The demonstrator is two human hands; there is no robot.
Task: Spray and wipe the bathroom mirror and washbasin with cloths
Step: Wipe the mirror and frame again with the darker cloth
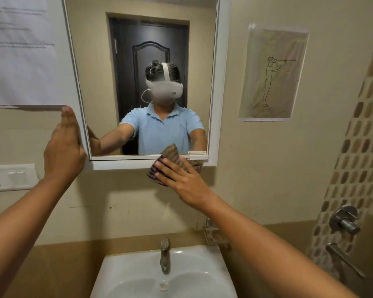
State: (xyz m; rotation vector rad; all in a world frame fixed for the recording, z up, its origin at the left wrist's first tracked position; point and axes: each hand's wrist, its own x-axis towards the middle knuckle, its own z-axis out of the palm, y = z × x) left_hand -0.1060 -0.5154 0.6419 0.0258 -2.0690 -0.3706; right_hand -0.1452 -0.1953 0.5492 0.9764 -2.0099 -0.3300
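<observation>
1. Up close, right hand (181, 179) presses brown cloth (170, 155) on mirror (159, 39) bottom frame, fingers spread flat; cloth partly hidden.
2. Left hand (65, 147), fingers straight together, touches left frame.
3. Washbasin (121, 267) below, cut off.

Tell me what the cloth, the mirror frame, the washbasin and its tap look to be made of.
Cloth: soft woven fabric, brown with stripes; it bunches under the right hand.
Mirror frame: smooth white, probably plastic or painted wood; the look leaves it open.
Washbasin: glossy white, likely glazed ceramic, with soft reflections.
Tap: metal, dull silvery finish, looks worn.
</observation>
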